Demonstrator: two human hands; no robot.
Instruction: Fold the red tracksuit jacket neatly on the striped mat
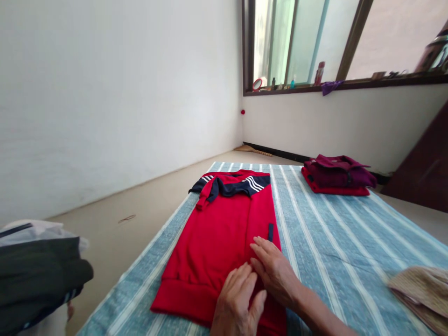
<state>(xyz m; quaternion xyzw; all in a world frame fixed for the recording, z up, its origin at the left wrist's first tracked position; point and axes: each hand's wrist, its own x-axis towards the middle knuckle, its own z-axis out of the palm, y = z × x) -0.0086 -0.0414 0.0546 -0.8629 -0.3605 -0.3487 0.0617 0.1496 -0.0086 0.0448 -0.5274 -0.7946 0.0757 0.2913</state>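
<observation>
A red jacket with navy shoulder panels and white stripes lies flat on a blue striped sheet, one sleeve folded across its upper part. On its lower right part rests my left hand, fingers stretched out over the fabric. Just right of it, my right hand lies flat on the jacket's right side, by a small navy pocket trim. The hands nearly touch each other. Neither grips the cloth visibly.
Folded maroon and red clothes sit at the sheet's far right. A beige knitted item lies at the near right. Dark and white clothes are piled at the left. Small items line the windowsill.
</observation>
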